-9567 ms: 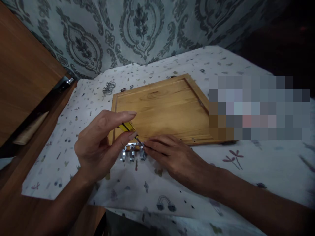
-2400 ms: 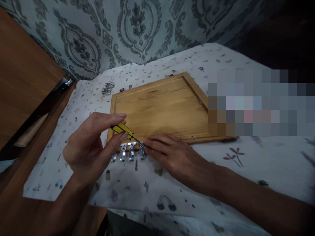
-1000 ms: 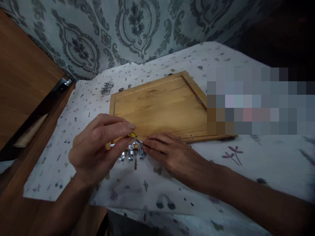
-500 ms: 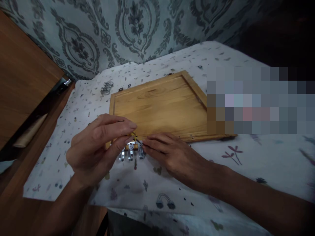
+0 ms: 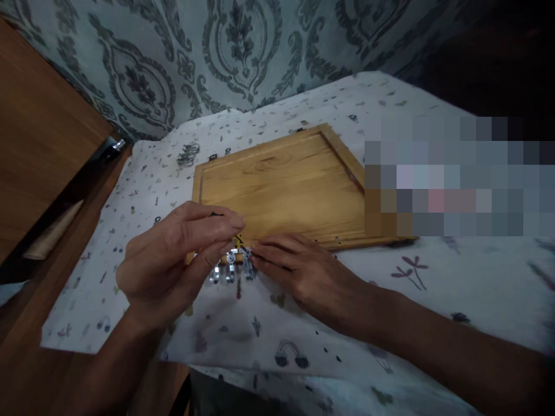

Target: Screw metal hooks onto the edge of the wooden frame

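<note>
Where your left hand (image 5: pixel 173 248) is: left of the frame's centre, its grip pinched nearly together, thumb and index finger holding a yellow-and-black screwdriver (image 5: pixel 239 240), mostly hidden by them.
Screwdriver tip: slants down to the right at the top of the rightmost visible hook; you cannot tell whether it is seated.
Right hand (image 5: pixel 306 274): just below centre, fairly flat, fingers together, fingertips beside that hook; you cannot tell whether this grip has hold of anything.
Hook rail (image 5: pixel 230 269): just below and left of centre, along the near edge of the wooden board (image 5: pixel 281 179), its hooks jutting past that edge toward you.
Board edges: the far one climbs toward upper right; a pixelated patch (image 5: pixel 442 179) covers part of the right one.
Near side: your printed-cloth worktop (image 5: pixel 234 341) spreads from the hooks to its front edge, bottom centre.
Far side: a strip of cloth separates board and patterned backdrop (image 5: pixel 243 52).
Upper left: a wooden panel (image 5: pixel 43 98), well apart from your hands.
</note>
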A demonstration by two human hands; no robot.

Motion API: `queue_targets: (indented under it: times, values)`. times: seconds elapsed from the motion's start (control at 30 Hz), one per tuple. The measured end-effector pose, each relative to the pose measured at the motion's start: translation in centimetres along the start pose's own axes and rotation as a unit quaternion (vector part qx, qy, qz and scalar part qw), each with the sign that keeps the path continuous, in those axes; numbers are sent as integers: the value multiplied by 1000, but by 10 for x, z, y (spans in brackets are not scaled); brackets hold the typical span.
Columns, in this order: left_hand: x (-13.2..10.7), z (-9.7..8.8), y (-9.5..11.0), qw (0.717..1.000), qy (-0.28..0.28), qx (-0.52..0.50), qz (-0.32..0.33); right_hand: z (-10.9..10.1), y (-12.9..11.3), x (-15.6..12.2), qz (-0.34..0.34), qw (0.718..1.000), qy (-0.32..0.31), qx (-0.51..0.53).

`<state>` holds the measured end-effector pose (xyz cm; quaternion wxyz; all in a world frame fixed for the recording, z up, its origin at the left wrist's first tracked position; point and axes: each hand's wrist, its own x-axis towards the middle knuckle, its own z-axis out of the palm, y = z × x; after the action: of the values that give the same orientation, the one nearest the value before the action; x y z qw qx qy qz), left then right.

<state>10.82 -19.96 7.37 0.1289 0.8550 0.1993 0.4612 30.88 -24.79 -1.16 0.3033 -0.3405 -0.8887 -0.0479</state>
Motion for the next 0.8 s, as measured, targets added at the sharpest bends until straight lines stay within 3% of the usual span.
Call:
queue_targets:
  times: [0.5, 0.7, 0.8]
  values:
    - [-3, -1, -1, 1000, -6, 0, 3, 0, 1, -1, 3, 1000, -13, 5]
    - [-5, -6, 1, 995, 81, 35, -39, 0, 1, -2, 1, 1000, -8, 8]
    - [-4, -6, 0, 995, 89, 37, -35, -2, 1, -2, 2, 1000, -9, 10]
